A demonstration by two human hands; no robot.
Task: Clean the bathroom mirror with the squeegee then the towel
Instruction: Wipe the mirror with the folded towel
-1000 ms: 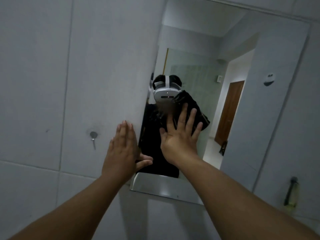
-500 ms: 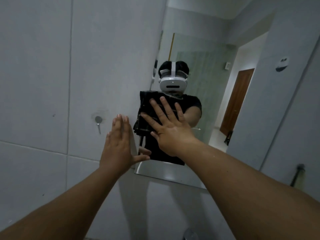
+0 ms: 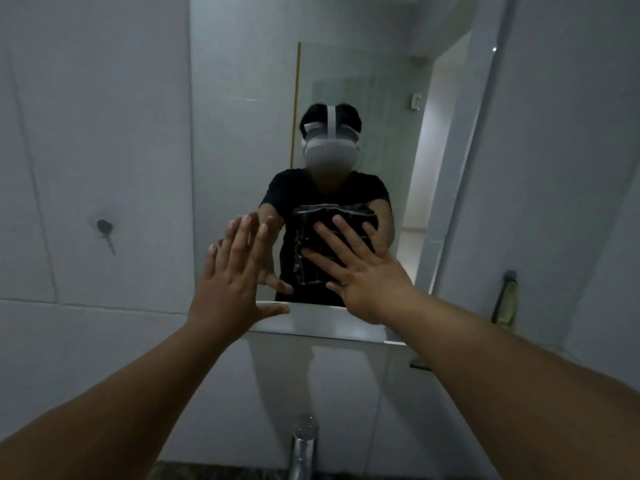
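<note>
we've got both hands up on the mirror (image 3: pixel 242 133). our right hand (image 3: pixel 367 282) is flat, fingers (image 3: pixel 343 237) spread wide, pressing the dark towel (image 3: pixel 311 251) against the glass low down, near the bottom edge; nothing's gripped, just pinned under the palm. our left hand (image 3: pixel 232 289) is open too, fingers together & straight, thumb out, palm on the mirror's lower left corner w/ nothing in it. tap (image 3: pixel 303 445) sits below, center. something yellowish hangs on the right wall (image 3: pixel 507 303), can't tell what.
</note>
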